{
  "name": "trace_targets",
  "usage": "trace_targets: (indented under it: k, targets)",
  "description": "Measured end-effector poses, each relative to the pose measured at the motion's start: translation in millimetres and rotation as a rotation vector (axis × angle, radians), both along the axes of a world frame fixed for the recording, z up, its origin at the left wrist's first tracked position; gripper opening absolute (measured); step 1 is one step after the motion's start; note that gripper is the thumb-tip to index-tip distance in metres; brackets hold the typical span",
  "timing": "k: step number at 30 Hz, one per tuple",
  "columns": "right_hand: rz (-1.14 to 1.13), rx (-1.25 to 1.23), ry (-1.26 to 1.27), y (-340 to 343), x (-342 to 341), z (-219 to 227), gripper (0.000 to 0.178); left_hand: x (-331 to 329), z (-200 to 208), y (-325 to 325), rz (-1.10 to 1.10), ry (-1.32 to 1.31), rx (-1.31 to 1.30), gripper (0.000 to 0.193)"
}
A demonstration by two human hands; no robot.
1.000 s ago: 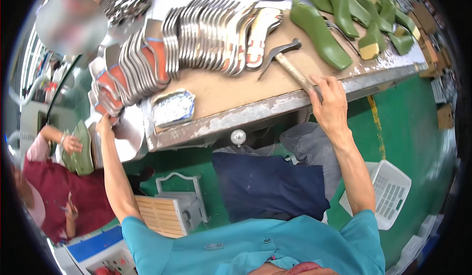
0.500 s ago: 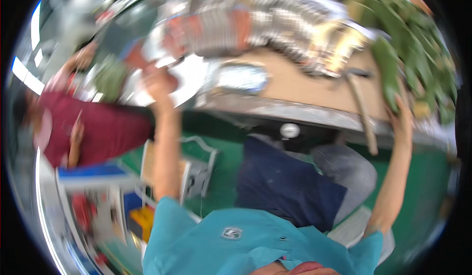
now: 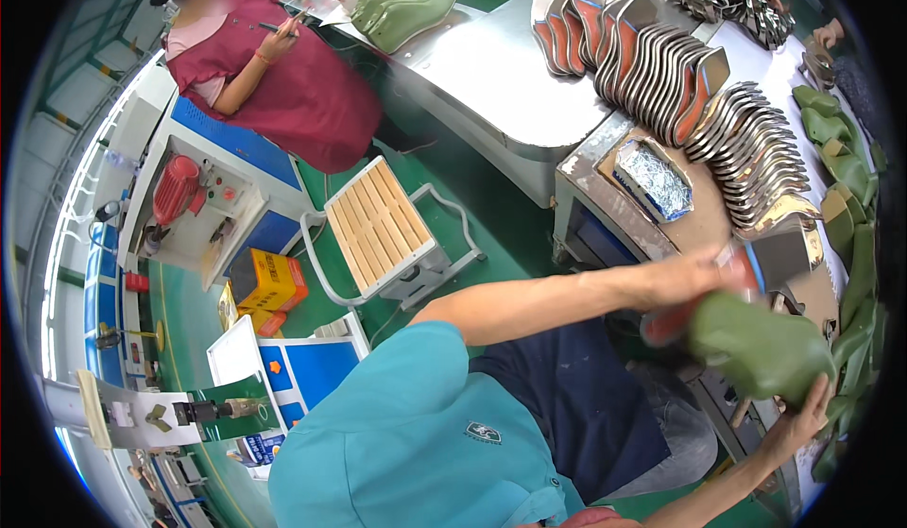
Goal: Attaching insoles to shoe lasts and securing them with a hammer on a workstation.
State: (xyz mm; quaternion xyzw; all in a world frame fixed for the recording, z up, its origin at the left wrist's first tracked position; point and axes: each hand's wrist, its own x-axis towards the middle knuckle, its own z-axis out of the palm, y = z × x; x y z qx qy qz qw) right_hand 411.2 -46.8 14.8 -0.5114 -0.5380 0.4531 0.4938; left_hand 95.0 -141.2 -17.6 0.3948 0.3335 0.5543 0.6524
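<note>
My left hand (image 3: pixel 694 273) is closed round a curved, sole-shaped insole (image 3: pixel 751 268), dark grey on one face with red and blue along it. The hand is blurred. My right hand (image 3: pixel 803 415) grips a smooth green shoe last (image 3: pixel 770 344) from the near side, with its fingers against the end of the last. Both pieces are held close together over the front edge of the bench, and the last overlaps part of the insole. A row of similar insoles (image 3: pixel 652 79) with red and metallic faces stands stacked on edge farther up the bench.
An open carton of shiny small nails (image 3: pixel 652 178) sits on the bench. More green lasts (image 3: pixel 855 245) lie along the right side. A person in a maroon apron (image 3: pixel 283 75) stands at the far left, beside several green lasts (image 3: pixel 402 8). A slatted stool (image 3: pixel 378 230) is on the floor.
My left hand has come from the stacked insoles over to the right, bringing an insole. My right hand has lifted a green last off the pile. The view has turned.
</note>
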Motion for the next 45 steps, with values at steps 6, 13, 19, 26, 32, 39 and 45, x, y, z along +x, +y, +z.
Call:
trace_targets:
  k: [6,13,19,26,32,39,45]
  targets:
    - [0.255,0.057,-0.184,-26.9,-104.1,-18.1,0.034,38.6,-30.0,-54.2,-0.098,-0.197,-0.139,0.094]
    - [0.437,-0.004,-0.017,-96.4,-105.9,-48.0,0.085,27.5,-32.0,-52.5,-0.018,-0.705,-0.277,0.062]
    - [0.673,-0.240,0.161,-133.1,-122.1,-43.9,0.102,21.0,-12.7,-38.0,0.186,-0.395,-0.039,0.061]
    - [0.448,0.489,-0.284,-75.8,-119.6,-26.2,0.064,-11.0,21.4,-10.3,0.467,-0.305,0.477,0.069]
    - [0.552,0.598,-0.468,-70.3,-144.7,-54.3,0.063,-26.4,-24.8,-44.0,0.806,-0.371,0.176,0.054]
    - [0.601,0.762,-0.568,-63.3,-157.9,-74.9,0.067,-45.3,-57.3,-67.4,0.857,-0.392,0.021,0.041]
    - [0.552,0.744,-0.621,-72.4,-166.8,-74.6,0.065,-104.1,-28.7,-38.3,0.904,0.939,0.187,0.043]
